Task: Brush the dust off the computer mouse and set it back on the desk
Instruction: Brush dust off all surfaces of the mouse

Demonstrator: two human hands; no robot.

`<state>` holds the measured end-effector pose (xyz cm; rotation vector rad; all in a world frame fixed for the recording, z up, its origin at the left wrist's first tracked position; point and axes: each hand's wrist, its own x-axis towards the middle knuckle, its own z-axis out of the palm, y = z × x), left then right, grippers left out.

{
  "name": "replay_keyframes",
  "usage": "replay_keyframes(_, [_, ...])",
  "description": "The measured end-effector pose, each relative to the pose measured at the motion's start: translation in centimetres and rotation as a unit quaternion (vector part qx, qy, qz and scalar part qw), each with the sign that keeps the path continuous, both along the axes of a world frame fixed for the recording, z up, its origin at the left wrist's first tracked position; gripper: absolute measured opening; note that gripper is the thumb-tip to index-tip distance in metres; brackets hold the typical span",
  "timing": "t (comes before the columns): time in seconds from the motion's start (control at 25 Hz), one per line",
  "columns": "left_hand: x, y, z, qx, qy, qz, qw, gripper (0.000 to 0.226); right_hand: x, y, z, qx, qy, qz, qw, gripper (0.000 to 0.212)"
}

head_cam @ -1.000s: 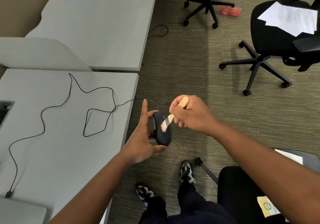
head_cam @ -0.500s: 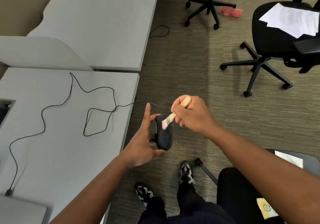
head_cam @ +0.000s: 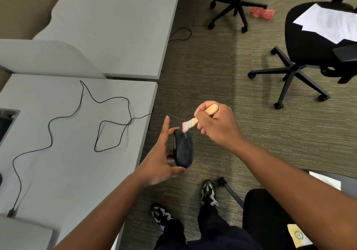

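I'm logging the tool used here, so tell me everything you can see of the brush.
The brush is small, with a pale wooden handle, a light band at the neck and short whitish-pink bristles. The right hand grips the handle, whose rounded end sticks out above the fingers. It slants down to the left, held above the carpet beside the desk, and its bristle tips meet the front end of the black mouse, which the left hand holds.
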<state>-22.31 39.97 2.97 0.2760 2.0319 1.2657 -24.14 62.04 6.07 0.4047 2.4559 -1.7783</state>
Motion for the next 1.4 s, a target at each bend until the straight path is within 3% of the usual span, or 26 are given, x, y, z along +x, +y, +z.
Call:
replay_keyframes(0.24, [-0.4, 0.2, -0.1, -0.001, -0.004, 0.001, 1.000, 0.151, -0.3, 0.6, -0.2, -0.033, -0.072, 0.074, 0.994, 0.018])
replay_keyframes(0.4, [-0.4, 0.2, -0.1, 0.005, -0.011, 0.002, 1.000, 0.150, -0.4, 0.6, -1.2, -0.011, -0.031, 0.047, 0.998, 0.017])
replay_keyframes(0.48, [-0.4, 0.2, -0.2, 0.009, -0.019, 0.004, 1.000, 0.148, -0.3, 0.6, -1.6, -0.043, -0.021, 0.001, 0.999, 0.017])
replay_keyframes(0.56, [-0.6, 0.2, -0.2, 0.009, -0.022, 0.012, 1.000, 0.142, -0.3, 1.1, -1.5, -0.093, -0.036, -0.045, 0.994, 0.018])
replay_keyframes(0.76, [-0.7, 0.3, -0.1, 0.016, -0.035, 0.012, 0.999, 0.143, 0.0, 1.5, -1.4, -0.127, -0.120, 0.009, 0.985, 0.020])
replay_keyframes(1.2, [-1.1, 0.6, 0.2, 0.034, -0.045, 0.009, 0.998, 0.146, -1.0, 2.1, -1.5, -0.112, -0.026, -0.075, 0.990, 0.018])
replay_keyframes(1.4, [-1.2, 0.5, 0.2, 0.035, -0.045, 0.009, 0.998, 0.145, -0.7, 2.2, -1.2, -0.096, -0.073, 0.004, 0.993, 0.021])
